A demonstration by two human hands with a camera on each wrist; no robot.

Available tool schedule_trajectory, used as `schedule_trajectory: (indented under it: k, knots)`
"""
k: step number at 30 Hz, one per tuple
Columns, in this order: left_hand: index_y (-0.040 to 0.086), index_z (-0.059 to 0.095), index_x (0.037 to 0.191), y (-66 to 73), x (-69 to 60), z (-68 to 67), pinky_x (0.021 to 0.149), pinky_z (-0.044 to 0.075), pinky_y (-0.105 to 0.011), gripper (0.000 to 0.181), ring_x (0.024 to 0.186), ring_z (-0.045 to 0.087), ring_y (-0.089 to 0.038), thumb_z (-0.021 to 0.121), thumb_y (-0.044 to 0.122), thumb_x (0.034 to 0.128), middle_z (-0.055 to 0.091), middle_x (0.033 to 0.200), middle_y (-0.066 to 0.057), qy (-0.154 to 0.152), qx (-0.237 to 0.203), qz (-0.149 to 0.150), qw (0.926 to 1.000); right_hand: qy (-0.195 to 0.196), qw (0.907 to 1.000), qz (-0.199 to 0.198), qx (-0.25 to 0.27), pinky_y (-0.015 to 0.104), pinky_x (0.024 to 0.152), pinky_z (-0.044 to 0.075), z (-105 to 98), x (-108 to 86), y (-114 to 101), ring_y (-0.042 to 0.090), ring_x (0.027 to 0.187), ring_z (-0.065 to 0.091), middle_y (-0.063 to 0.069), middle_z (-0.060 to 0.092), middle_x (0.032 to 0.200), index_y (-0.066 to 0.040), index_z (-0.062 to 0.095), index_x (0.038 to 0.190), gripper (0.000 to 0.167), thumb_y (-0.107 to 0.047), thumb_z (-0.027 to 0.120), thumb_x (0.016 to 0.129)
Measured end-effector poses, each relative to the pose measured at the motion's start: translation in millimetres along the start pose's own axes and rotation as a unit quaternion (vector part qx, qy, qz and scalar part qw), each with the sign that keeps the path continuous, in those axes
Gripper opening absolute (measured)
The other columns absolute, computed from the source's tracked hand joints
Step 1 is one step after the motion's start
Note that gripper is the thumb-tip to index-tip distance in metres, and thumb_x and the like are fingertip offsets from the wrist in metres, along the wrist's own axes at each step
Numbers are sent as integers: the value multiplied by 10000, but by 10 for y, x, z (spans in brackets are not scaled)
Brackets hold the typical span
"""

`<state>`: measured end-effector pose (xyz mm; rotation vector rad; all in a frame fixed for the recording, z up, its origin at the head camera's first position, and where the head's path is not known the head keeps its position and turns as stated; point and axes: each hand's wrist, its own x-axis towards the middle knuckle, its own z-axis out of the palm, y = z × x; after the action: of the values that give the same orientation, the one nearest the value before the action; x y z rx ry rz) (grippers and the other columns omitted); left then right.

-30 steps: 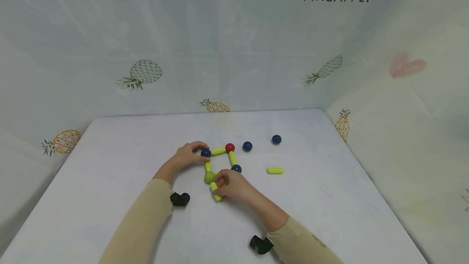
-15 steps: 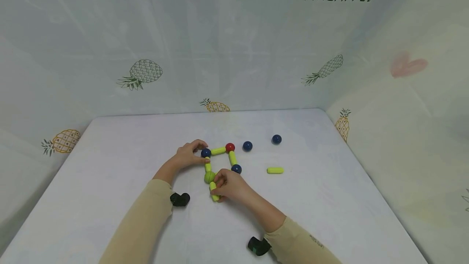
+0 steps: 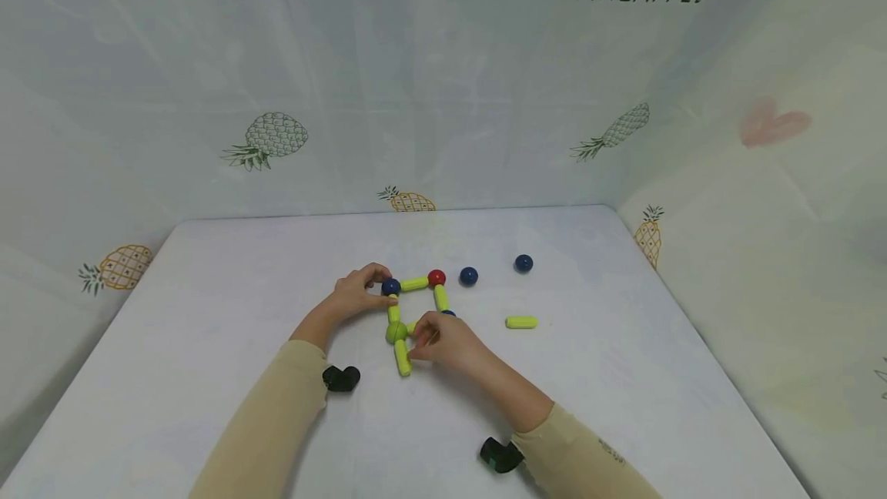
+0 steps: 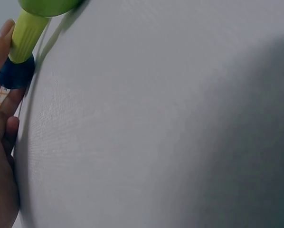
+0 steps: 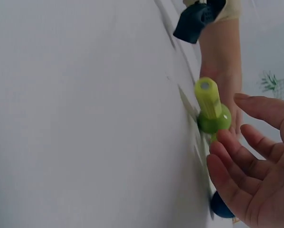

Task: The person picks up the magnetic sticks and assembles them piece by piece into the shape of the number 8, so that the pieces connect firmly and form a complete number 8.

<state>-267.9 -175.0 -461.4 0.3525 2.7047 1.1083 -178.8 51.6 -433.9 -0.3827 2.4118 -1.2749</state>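
Near stick (image 3: 403, 358), yellow-green, sits end-on to the green ball (image 3: 396, 332) and juts out twd the person, at the near-left corner of a stick-and-ball frame on the white table (image 3: 242, 276). Its free end shows a grey disc in the R wrist view. R hand (image 3: 450, 341) is just beside it — fingers loosely bent, thumb spread well apart from them, has hold of nothing; whether a fingertip touches the stick, can't tell.

From the green ball, left stick (image 3: 393, 309) runs back to the corner ball (image 3: 391, 286), dk blue; front stick (image 3: 411, 327) goes off right, far end hidden by R hand. L hand (image 3: 356, 291) pinches the corner ball btwn thumb & fingers, thumb alongside left stick. Back stick (image 3: 414, 283) links corner ball to red ball (image 3: 436, 278); right stick (image 3: 441, 298) runs fwd from there to a half-hidden ball (image 3: 449, 313), also blue.

Further right: mid ball (image 3: 468, 276) & far ball (image 3: 523, 263), both blue, plus a spare stick (image 3: 521, 322), lying sideways. Beige sleeves (image 3: 270, 406) on both arms, pineapple-print cloth (image 3: 443, 83) behind.
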Motion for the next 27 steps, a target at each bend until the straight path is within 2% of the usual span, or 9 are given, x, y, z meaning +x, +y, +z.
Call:
schedule_trajectory:
  k: [6,17,21,27]
  knots:
    - [146,581,1214,-2,4,11,985,236,-557,487,1104,500,-297,777,365,826,632,1241,-78,109,48,24,9999,217,9993,-134,-263,287,716,479,-220,-17,16,164,778,561,-15,608,832,-98,636,1015,272,-162,807,814]
    - [203,595,1280,18,10,39,965,246,-553,470,1059,485,-267,755,336,858,641,1180,-35,253,239,28,9994,954,9924,206,-746,300,698,484,-596,47,67,178,862,556,5,629,957,-106,658,1051,286,-152,807,811]
    - [220,598,1291,31,11,40,935,264,-534,474,1038,495,-257,749,352,862,642,1161,-26,304,314,24,9990,1182,9895,122,-828,323,740,493,-704,79,84,212,935,561,43,633,1032,-87,668,1068,283,-136,795,819]
    - [235,600,1296,12,20,63,914,273,-516,471,1021,489,-252,745,356,864,631,1149,-19,270,325,-10,9991,1264,9879,143,-885,339,769,485,-831,217,203,239,985,542,47,622,1106,-72,673,1110,305,-116,781,827]
